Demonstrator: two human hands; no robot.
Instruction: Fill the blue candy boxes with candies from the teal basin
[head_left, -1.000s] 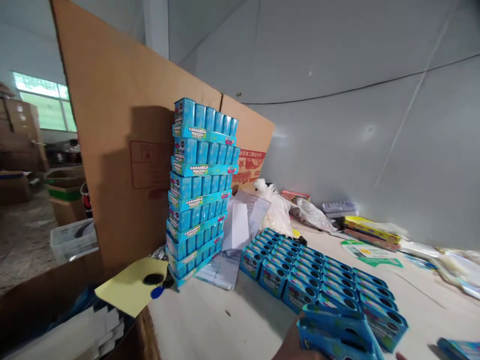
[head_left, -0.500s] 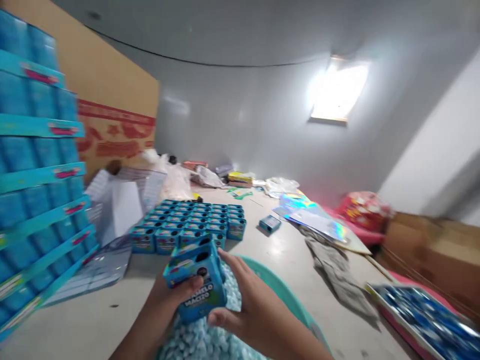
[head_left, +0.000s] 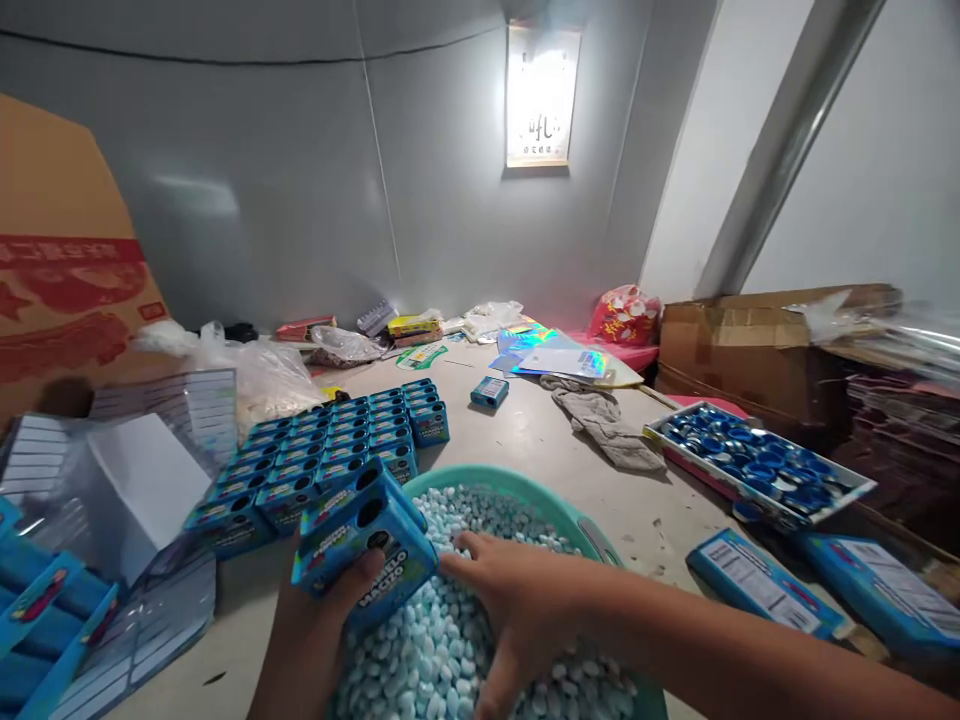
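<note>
My left hand (head_left: 319, 615) grips two blue candy boxes (head_left: 401, 560) side by side, tilted, with the round holes in their tops showing. The thumb lies across the near box; the other fingers are mostly hidden behind. Beneath them is a turquoise basin (head_left: 491, 477) full of pale blue and white candies (head_left: 427, 650). Over the right part of the basin, my right hand (head_left: 517, 590) is spread at the candies, fingers apart, with nothing seen in it. Whether its fingertips touch the candies is hard to tell.
Rows of similar blue boxes (head_left: 330, 440) stand behind the basin, and a single box (head_left: 489, 392) lies beyond. On the right are a grey glove (head_left: 604, 425), a tray of blue caps (head_left: 757, 460) and larger blue packs (head_left: 765, 580). Plastic sheets (head_left: 142, 640) lie left.
My right hand has moved away from the boxes and down to the candies. My left hand still holds the boxes. The view has turned right and down.
</note>
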